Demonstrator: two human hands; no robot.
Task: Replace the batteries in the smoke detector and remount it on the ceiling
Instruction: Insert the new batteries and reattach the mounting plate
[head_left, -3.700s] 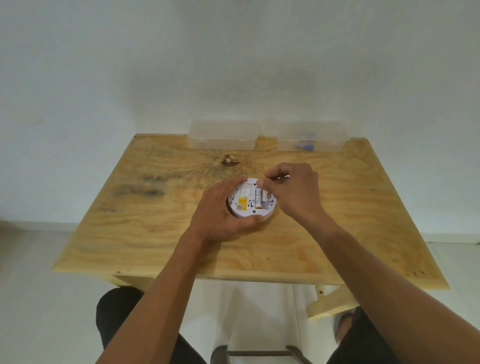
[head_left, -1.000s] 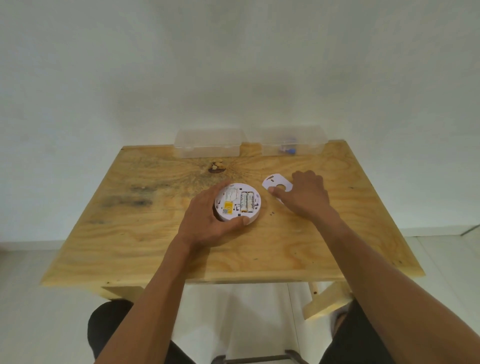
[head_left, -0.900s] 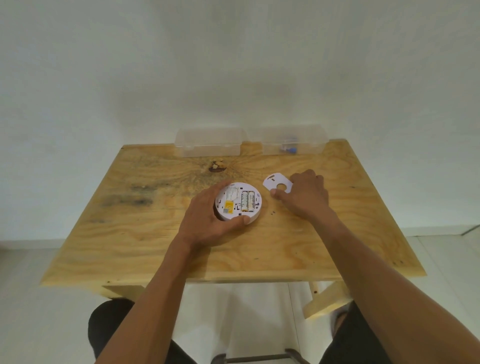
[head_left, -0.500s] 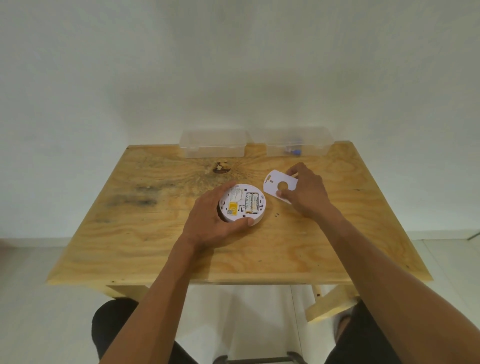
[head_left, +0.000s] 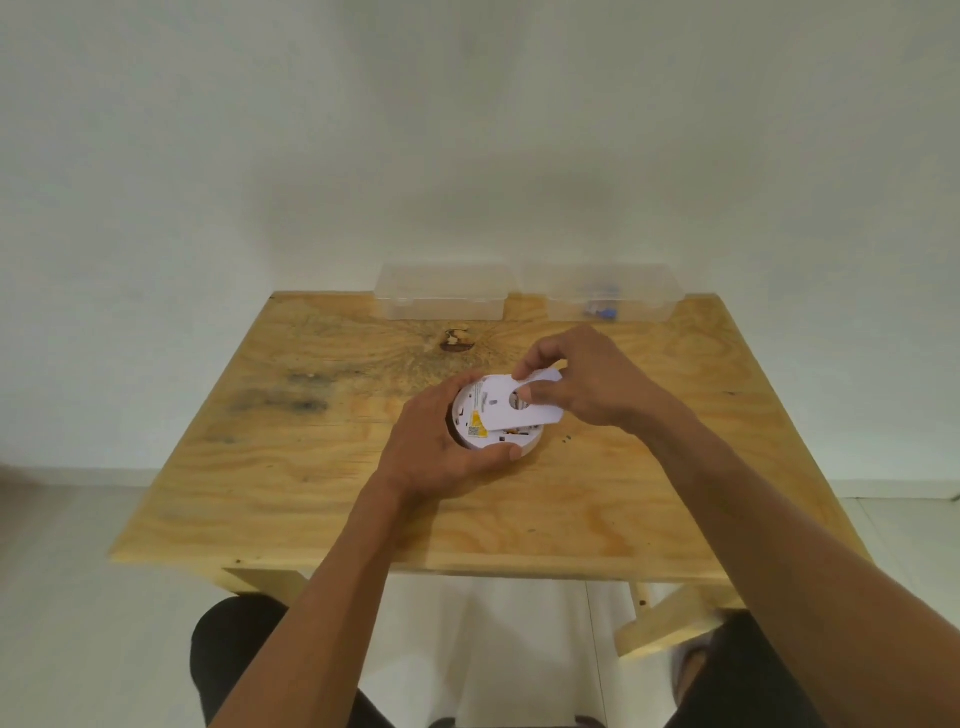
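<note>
My left hand (head_left: 441, 447) grips round white plastic smoke detector (head_left: 496, 423) on worktop (head_left: 571, 499), right hand (head_left: 582, 382) pinching flat white cover plate w/ hole (head_left: 524, 408) above it; I'd align tabs, then press flat.

- The tabletop (head_left: 270, 483) shows wide bare wood on its left side, its right side and along the near edge.
- At its middle, the detector (head_left: 496, 434) lies in the left hand (head_left: 436, 447), which grips its left rim.
- The right hand (head_left: 587, 384) holds a white cover (head_left: 511, 405) over the detector, blocking the way in from above and from the right.
- Two clear boxes (head_left: 441, 299) line the far edge, against the wall.
- A strip of bare wood separates the boxes from the hands.
- Both forearms cross the near edge.
</note>
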